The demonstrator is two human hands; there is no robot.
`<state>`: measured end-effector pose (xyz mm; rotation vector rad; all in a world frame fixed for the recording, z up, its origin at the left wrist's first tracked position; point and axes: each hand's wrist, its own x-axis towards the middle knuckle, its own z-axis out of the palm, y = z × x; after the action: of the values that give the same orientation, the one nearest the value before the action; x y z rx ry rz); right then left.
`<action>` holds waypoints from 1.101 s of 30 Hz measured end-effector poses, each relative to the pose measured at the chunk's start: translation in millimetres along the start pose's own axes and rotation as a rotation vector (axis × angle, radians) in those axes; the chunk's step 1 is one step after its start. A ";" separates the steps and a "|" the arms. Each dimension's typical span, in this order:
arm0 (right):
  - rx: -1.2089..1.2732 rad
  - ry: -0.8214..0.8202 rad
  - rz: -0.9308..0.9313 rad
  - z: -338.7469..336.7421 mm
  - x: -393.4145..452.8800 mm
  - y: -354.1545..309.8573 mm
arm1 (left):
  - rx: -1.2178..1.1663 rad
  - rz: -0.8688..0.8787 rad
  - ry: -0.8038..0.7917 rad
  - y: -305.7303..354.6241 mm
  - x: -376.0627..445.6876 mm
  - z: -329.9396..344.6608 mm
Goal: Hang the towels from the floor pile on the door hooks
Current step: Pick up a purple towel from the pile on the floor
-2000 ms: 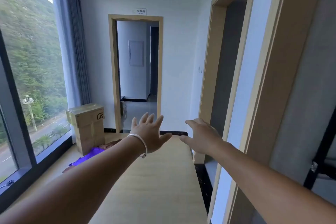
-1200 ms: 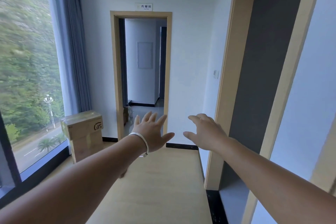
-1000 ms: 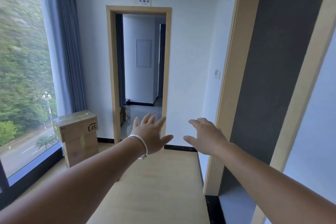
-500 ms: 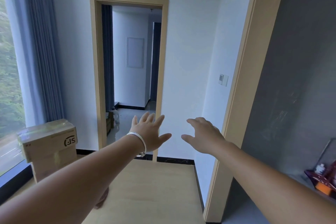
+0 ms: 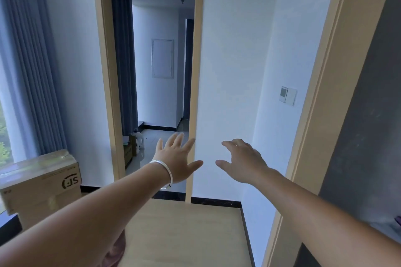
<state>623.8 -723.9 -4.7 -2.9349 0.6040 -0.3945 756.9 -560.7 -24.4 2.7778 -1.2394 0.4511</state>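
Note:
My left hand (image 5: 176, 159), with a silver bangle on the wrist, is stretched out in front of me with its fingers spread and nothing in it. My right hand (image 5: 243, 161) reaches forward beside it, palm down, fingers apart and empty. A small reddish-brown patch of cloth (image 5: 115, 249) peeks out under my left forearm on the floor; the rest of the towel pile is hidden. No door hooks are in view.
An open wooden-framed doorway (image 5: 149, 84) lies straight ahead, with a tiled room beyond. Stacked cardboard boxes (image 5: 41, 182) stand at the left by the grey curtain (image 5: 28, 60) and window. A second wooden door frame (image 5: 321, 102) rises at the right, beside a wall switch (image 5: 287, 95).
The view has moved forward and swung right; the doorway ahead is larger and the window has slid off the left. The purple towel pile left view. Both hands stay outstretched and empty.

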 end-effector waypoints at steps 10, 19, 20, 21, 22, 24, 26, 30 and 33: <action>-0.002 0.030 -0.081 14.7 185.1 85.2 | 0.023 -0.076 0.000 3.2 185.5 42.5; 0.014 -0.003 -0.103 44.0 308.5 130.3 | 0.000 -0.127 -0.003 -11.2 302.3 87.7; 0.013 -0.005 -0.106 48.6 322.6 133.8 | -0.004 -0.138 0.000 -16.1 315.3 94.8; 0.012 -0.007 -0.106 53.9 336.5 137.3 | -0.003 -0.147 0.004 -20.8 328.1 102.7; 0.011 -0.011 -0.106 59.7 351.2 140.1 | -0.002 -0.155 0.008 -25.9 340.8 111.2; 0.007 -0.024 -0.109 70.3 380.2 143.5 | 0.002 -0.168 0.015 -36.4 366.6 127.1; -0.002 -0.031 -0.117 82.7 414.0 143.5 | -0.006 -0.183 0.038 -48.8 397.9 144.3; -0.027 -0.029 -0.161 104.8 489.9 131.9 | -0.026 -0.213 0.070 -80.1 460.2 175.4; -0.024 -0.041 -0.216 117.8 552.0 114.8 | -0.045 -0.269 0.058 -114.6 501.8 194.0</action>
<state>1103.0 -1043.4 -10.5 -3.0325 0.2894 -0.3496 1204.9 -878.2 -56.7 2.8127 -0.8360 0.4711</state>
